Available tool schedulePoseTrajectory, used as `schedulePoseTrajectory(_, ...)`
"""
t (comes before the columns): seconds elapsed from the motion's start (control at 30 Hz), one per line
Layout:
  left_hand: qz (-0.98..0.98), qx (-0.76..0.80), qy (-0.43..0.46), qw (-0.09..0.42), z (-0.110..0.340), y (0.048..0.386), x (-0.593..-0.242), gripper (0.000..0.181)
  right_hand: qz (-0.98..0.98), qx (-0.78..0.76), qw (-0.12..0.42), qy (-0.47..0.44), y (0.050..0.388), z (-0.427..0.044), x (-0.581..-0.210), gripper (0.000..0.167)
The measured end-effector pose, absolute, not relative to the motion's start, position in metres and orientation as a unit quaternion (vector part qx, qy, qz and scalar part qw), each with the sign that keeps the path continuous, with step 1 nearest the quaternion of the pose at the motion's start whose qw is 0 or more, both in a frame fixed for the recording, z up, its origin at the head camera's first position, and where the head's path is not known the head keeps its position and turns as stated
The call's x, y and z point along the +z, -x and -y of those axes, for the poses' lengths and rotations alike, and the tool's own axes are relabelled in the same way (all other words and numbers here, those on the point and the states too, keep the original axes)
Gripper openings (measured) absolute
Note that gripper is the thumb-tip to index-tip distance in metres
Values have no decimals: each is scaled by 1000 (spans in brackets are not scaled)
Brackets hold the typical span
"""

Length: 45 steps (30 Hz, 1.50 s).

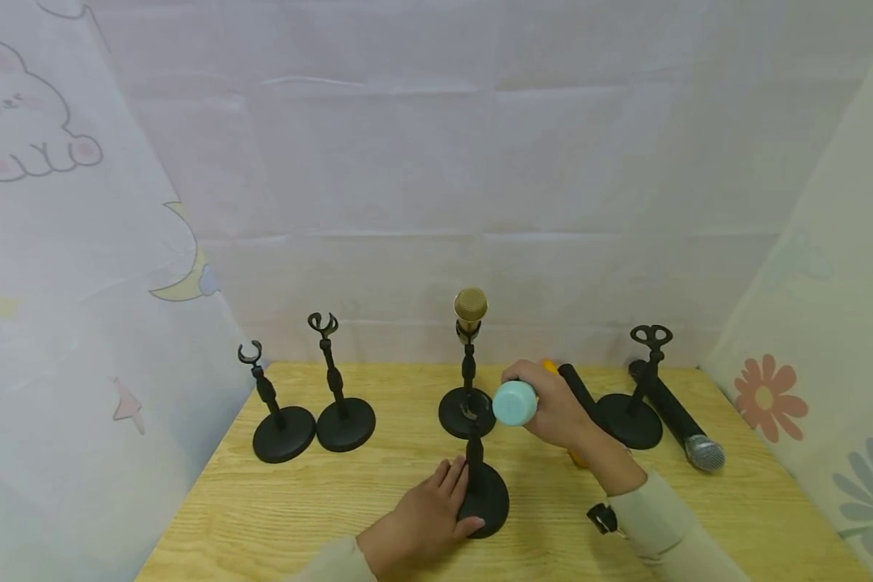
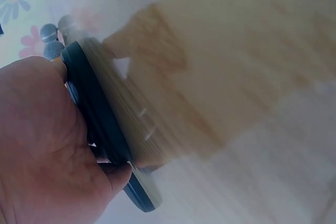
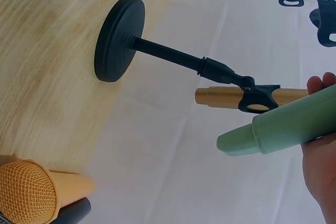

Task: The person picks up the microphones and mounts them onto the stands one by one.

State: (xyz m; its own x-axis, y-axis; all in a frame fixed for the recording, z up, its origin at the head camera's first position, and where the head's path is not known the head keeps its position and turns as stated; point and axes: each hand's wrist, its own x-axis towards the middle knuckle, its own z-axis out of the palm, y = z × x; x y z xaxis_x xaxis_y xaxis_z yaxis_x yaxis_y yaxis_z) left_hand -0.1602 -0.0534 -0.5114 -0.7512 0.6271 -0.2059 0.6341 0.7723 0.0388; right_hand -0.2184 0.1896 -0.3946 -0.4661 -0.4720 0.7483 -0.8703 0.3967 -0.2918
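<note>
My left hand (image 1: 432,509) (image 2: 47,135) grips the round base (image 1: 493,503) (image 2: 100,103) of the nearest black stand, fingers along its left side and thumb at its front edge. The stand is upright, its clip without a microphone. My right hand (image 1: 553,404) (image 3: 321,177) holds a light green microphone (image 1: 514,403) (image 3: 294,121) in the air to the right of that clip, the head turned toward the head camera. Behind, a gold microphone (image 1: 470,305) (image 3: 226,97) rests in the clip of another black stand (image 1: 453,414) (image 3: 121,38).
Two bare stands (image 1: 284,436) (image 1: 345,426) are at the left. At the right are a stand with a double clip (image 1: 629,422), a black microphone with a silver head (image 1: 680,416), another black one (image 1: 578,388), a partly hidden orange microphone (image 3: 29,192) and a small black object (image 1: 602,518).
</note>
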Motion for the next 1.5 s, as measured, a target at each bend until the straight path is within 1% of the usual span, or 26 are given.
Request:
schedulePoseTrajectory(0.07, -936, -20, -338, 98, 52, 159, -512, 86, 778, 348, 293, -433, 218, -188, -394, 19)
schedulePoseTrajectory(0.1, -936, -23, -338, 94, 52, 158, -512, 86, 775, 350, 295, -436, 218, -188, -393, 17)
schedulePoseTrajectory(0.2, -935, -25, -341, 90, 50, 156, -511, 86, 774, 358, 295, -431, 216, -185, -392, 26)
schedulePoseTrajectory(0.27, -935, -25, -342, 88, 49, 154, -510, 86, 779, 363, 291, -419, 214, -183, -390, 28)
schedulePoseTrajectory(0.4, -934, -7, -342, 101, 45, 153, -509, 85, 794, 383, 265, -391, 208, -181, -386, 21)
schedulePoseTrajectory(0.5, -935, 2, -339, 109, 41, 152, -510, 85, 797, 408, 237, -377, 204, -179, -384, 24)
schedulePoseTrajectory(0.6, -936, -6, -335, 103, 38, 152, -512, 85, 788, 433, 220, -379, 202, -176, -382, 29)
schedulePoseTrajectory(0.67, -937, -11, -336, 97, 37, 151, -514, 86, 778, 443, 219, -388, 201, -174, -381, 33)
schedulePoseTrajectory(0.8, -935, -11, -345, 85, 34, 152, -519, 86, 757, 455, 221, -414, 201, -169, -381, 35)
schedulePoseTrajectory(0.93, -933, -11, -354, 69, 32, 151, -521, 87, 750, 473, 207, -414, 201, -166, -382, 33)
schedulePoseTrajectory(1.07, -934, -20, -351, 64, 31, 150, -522, 87, 749, 483, 203, -406, 198, -163, -380, 31)
schedulePoseTrajectory(1.33, -935, -30, -345, 74, 29, 150, -520, 86, 755, 496, 195, -382, 196, -159, -377, 33)
schedulePoseTrajectory(1.5, -938, -37, -335, 78, 25, 148, -517, 85, 750, 511, 169, -385, 196, -152, -373, 32)
